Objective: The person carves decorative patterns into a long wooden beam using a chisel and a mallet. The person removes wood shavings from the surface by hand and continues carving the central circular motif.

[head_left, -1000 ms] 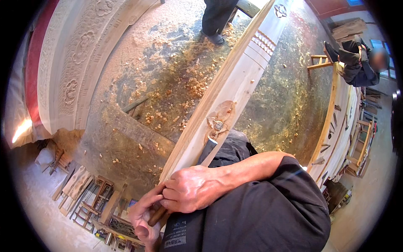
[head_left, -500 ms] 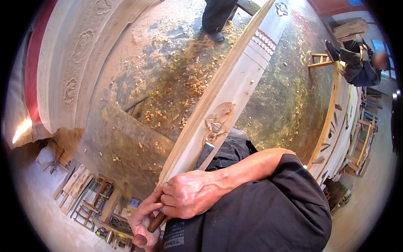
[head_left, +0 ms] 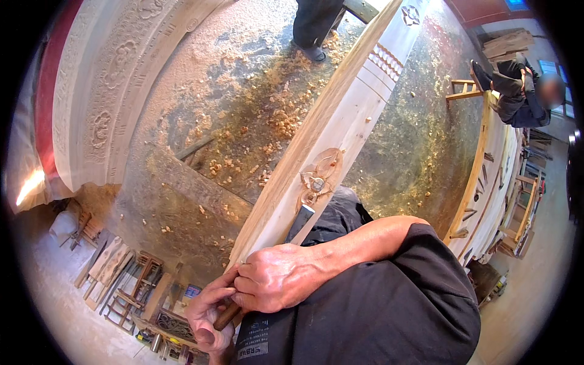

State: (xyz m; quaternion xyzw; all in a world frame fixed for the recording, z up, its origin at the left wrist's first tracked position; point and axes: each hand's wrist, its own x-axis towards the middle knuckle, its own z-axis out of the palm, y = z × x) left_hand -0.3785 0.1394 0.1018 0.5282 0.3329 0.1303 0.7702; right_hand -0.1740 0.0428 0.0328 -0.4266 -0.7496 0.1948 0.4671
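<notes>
A long pale wooden beam [head_left: 350,115] slants from lower left to upper right, with a carved flower relief [head_left: 316,182] on its face. Just below that relief lies the flat steel blade of a chisel [head_left: 298,222], its bright edge toward the carving. My right hand [head_left: 272,277] is closed around the chisel above its brown wooden handle, resting against the beam's near end. Below it, my left hand [head_left: 210,310] curls round the handle's lower part, its fingertips against my right hand. The grip area is partly hidden by my fingers.
Wood shavings [head_left: 283,115] litter the floor beyond the beam. A large carved panel [head_left: 91,109] stands at left. Tools and wood pieces [head_left: 143,298] lie at lower left. At right, a person [head_left: 523,91] sits by a bench [head_left: 486,176] holding tools. Another person's leg [head_left: 316,27] shows at top.
The chisel blade has turned slightly, showing more of its dark face. Both hands keep their grip, with my left hand shifted slightly upward. The seated person's arms have moved.
</notes>
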